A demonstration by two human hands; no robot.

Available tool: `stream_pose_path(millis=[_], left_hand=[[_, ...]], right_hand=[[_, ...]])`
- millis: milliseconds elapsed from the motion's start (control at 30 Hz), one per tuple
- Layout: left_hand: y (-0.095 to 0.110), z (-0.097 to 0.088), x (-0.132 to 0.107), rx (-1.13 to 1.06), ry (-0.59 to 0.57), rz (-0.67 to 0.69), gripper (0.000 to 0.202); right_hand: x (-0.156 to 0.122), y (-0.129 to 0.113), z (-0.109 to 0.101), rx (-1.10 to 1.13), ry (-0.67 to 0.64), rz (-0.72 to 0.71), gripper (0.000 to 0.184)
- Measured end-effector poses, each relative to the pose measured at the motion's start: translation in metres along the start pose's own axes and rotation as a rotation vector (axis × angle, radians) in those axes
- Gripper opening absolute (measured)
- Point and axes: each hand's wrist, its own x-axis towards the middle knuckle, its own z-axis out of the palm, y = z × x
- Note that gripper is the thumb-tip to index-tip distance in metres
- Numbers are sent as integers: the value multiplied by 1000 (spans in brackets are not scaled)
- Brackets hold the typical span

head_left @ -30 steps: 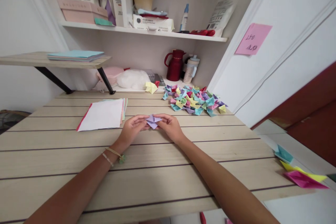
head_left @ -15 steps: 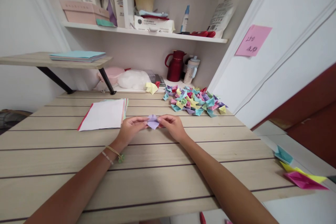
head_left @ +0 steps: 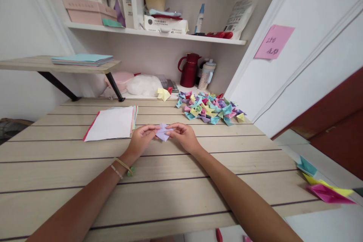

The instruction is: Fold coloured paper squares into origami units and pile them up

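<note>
Pinching part-folded paper [head_left: 163,134]: left hand [head_left: 139,140], right hand [head_left: 185,137]. Folded boats [head_left: 210,112] heap at their two o'clock, unfolded sheets [head_left: 110,124] at nine.

A white shelf unit [head_left: 159,53] rises behind the pale slatted table [head_left: 164,200].

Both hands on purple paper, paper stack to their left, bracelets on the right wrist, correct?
Wrong wrist: the head view shows the bracelets on the left one. Left hand and right hand hold the purple paper, paper stack to their left.
</note>
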Motion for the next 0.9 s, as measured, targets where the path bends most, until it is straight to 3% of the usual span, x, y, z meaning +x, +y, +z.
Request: stream_pose_path(millis=[133,267,367,633,767,900], left_hand=[[-3,0,-1,-3,-65,23,33],[-10,-2,0,88,-75,64,39],[-12,-1,0,131,-55,71,36],[-5,-2,1,364,-82,191,17],[-1,-3,-2,520,-115,260,20],[-1,-1,-4,468,-187,222,19]], right_hand=[[-1,-2,-3,-181,-17,-39,46],[-4,-8,-4,-567,24,-190,30],[-5,-12,-3,-716,-10,-275,19],[-7,-15,1,-599,-11,-218,18],[-6,-13,1,-601,-4,-174,22],[-6,-11,0,-635,36,-185,21]])
